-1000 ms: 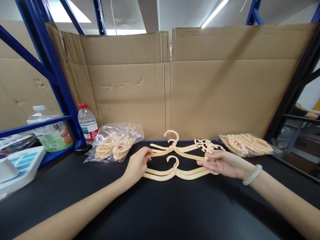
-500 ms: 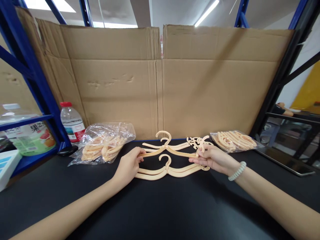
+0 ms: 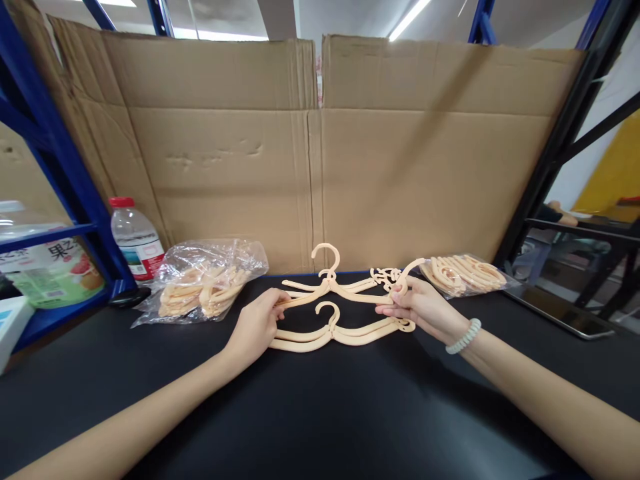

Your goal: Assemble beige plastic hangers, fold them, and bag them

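A cream plastic clothes hanger [image 3: 345,292] is held by its two ends, hook upward. My left hand [image 3: 257,325] pinches its left end between thumb and fingers. The right end is gripped by my right hand [image 3: 419,305], where a curved cream piece [image 3: 414,265] also sticks up from the fingers. On the black table in front lie stacked cream hangers [image 3: 307,343], their hook pointing away from me. Behind the held hanger lies another hanger, partly covered by it. A small heap of cream clips or hooks [image 3: 383,276] rests beside my right fingers.
Clear plastic bags of cream parts lie at left [image 3: 200,283] and right [image 3: 465,275]. A red-capped bottle [image 3: 136,240] stands at the left by a blue rack [image 3: 55,133]. Cardboard [image 3: 225,160] walls off the back; a flat dark tablet-like device [image 3: 560,310] lies right.
The held hanger has tilted up, so its hook stands higher. The curved piece in my right hand has turned and now points up to the right. The view has shifted slightly.
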`<state>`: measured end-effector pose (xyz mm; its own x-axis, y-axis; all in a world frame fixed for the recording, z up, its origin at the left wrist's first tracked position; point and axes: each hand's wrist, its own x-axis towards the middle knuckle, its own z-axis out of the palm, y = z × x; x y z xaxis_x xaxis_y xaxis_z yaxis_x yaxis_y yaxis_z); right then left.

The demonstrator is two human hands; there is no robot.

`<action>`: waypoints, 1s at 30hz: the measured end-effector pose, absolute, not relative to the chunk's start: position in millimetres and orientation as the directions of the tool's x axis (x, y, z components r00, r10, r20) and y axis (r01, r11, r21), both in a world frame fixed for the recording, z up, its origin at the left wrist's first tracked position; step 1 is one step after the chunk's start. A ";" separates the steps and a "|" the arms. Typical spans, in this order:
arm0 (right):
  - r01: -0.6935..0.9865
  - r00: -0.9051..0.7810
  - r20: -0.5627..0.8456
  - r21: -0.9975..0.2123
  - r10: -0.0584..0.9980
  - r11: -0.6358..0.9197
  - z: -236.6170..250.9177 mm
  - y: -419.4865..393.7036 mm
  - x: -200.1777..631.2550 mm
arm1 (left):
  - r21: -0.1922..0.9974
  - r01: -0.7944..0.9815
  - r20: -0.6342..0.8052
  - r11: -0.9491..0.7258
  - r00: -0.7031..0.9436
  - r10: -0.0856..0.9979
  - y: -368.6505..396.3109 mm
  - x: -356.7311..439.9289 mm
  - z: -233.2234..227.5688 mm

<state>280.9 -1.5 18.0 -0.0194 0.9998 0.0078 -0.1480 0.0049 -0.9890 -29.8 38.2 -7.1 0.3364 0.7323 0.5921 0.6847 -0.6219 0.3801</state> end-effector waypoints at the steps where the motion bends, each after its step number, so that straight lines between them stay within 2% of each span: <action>1: -0.153 -0.027 0.023 -0.988 0.999 0.018 18.3 -2.1 280.7 | 0.366 0.689 0.596 -0.626 0.343 0.726 37.9 -29.9 -6.9; 4: -0.192 -0.038 0.050 -0.981 0.998 0.042 19.8 -3.3 281.0 | 0.247 0.698 0.613 -0.672 0.424 0.666 35.4 -30.5 -4.0; 7: -0.225 -0.028 0.043 -0.974 0.999 0.036 21.4 -3.1 282.4 | 0.030 0.705 0.627 -0.708 0.538 0.563 31.4 -30.9 3.6; 12: -0.293 -0.092 0.035 -0.956 0.995 0.007 21.7 0.8 285.5 | -0.290 0.740 0.631 -0.607 0.625 0.460 26.1 -33.3 23.0; 14: -0.323 -0.128 0.067 -0.946 0.989 0.022 21.8 3.5 288.8 | -0.371 0.731 0.593 -0.572 0.661 0.460 24.0 -35.8 31.4; 18: -0.327 -0.114 0.146 -0.940 0.983 0.102 23.4 12.0 304.7 | -0.391 0.741 0.449 -0.546 0.672 0.589 18.3 -40.1 47.4; 20: -0.266 -0.116 0.133 -0.959 0.984 0.098 24.8 16.9 316.6 | -0.372 0.746 0.370 -0.553 0.665 0.649 15.0 -41.4 54.2; 23: -0.145 -0.123 0.095 -0.987 0.988 0.077 28.1 21.3 335.4 | -0.355 0.719 0.281 -0.598 0.692 0.665 9.6 -43.4 62.6; 25: -0.026 -0.154 0.079 -0.997 0.985 0.075 31.7 21.3 346.2 | -0.339 0.689 0.213 -0.641 0.719 0.661 5.3 -45.0 67.5; 27: 0.167 -0.237 0.055 -0.981 0.970 0.097 36.8 19.3 354.3 | -0.302 0.673 0.145 -0.675 0.733 0.665 0.2 -45.8 71.7; 30: 0.485 -0.407 -0.006 -0.849 0.914 0.210 45.7 15.1 360.6 | -0.227 0.654 0.046 -0.721 0.747 0.663 -8.2 -43.8 75.4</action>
